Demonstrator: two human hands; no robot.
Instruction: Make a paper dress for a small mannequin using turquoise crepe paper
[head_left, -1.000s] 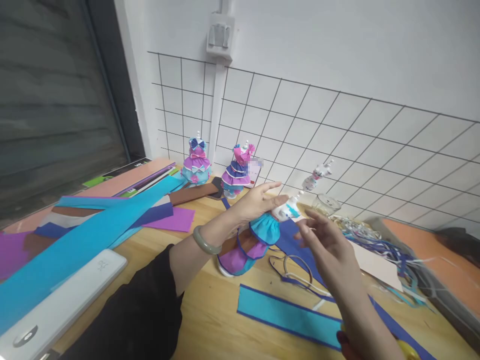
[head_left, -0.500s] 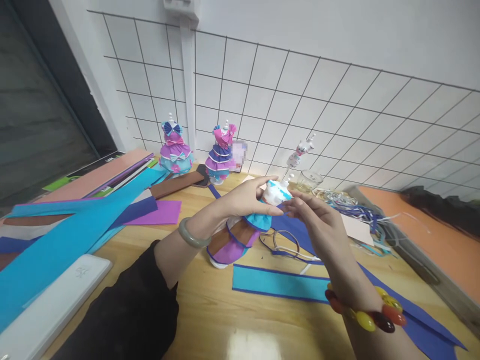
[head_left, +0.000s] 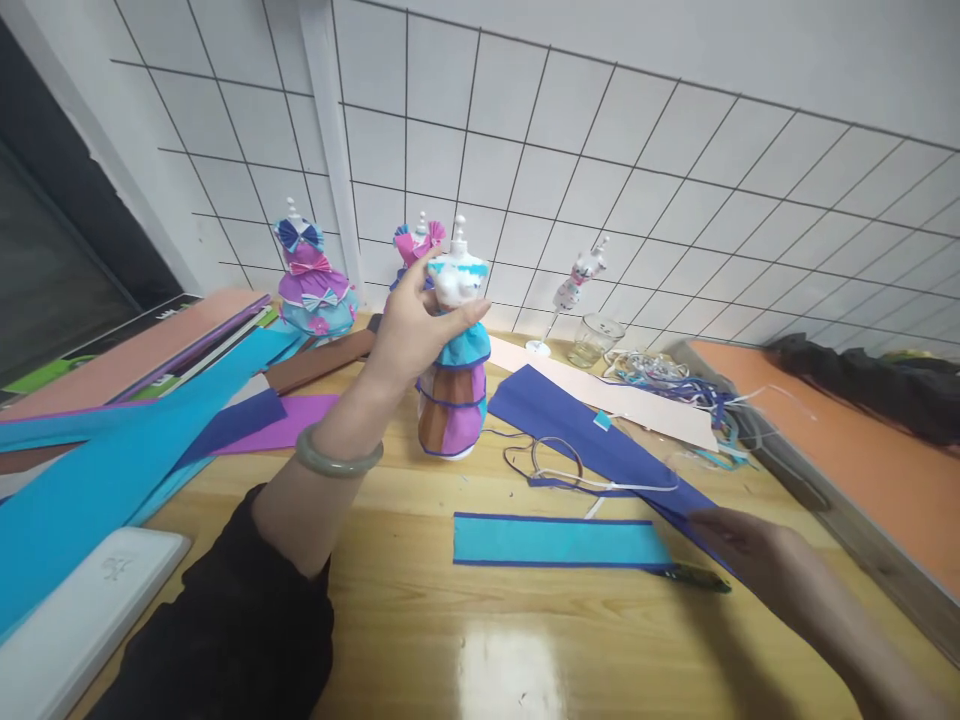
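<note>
My left hand [head_left: 420,320] is wrapped round the waist of a small white mannequin [head_left: 460,285], which stands nearly upright on the table. The mannequin wears a tiered skirt [head_left: 452,400] in turquoise, brown and purple with dark blue edging, and a turquoise band crosses its chest. Off to the right, my right hand [head_left: 750,550] is smeared by motion, over the end of a dark blue fabric piece [head_left: 581,430]; its grip is unclear. Beside it lie a slim dark tool [head_left: 701,577] and a turquoise strip [head_left: 559,540] with blue borders.
Two dressed mannequins [head_left: 315,285] stand at the back, one partly hidden behind my left hand. A bare small mannequin [head_left: 574,290] and a glass [head_left: 595,340] are by the tiled wall. Coloured fabrics [head_left: 142,450] and a white power bank [head_left: 112,610] lie left; tangled cords [head_left: 660,375] lie right.
My right hand has let go of the mannequin's chest and moved right and down towards the blue fabric. The mannequin, tilted before, is now nearly upright in my left hand.
</note>
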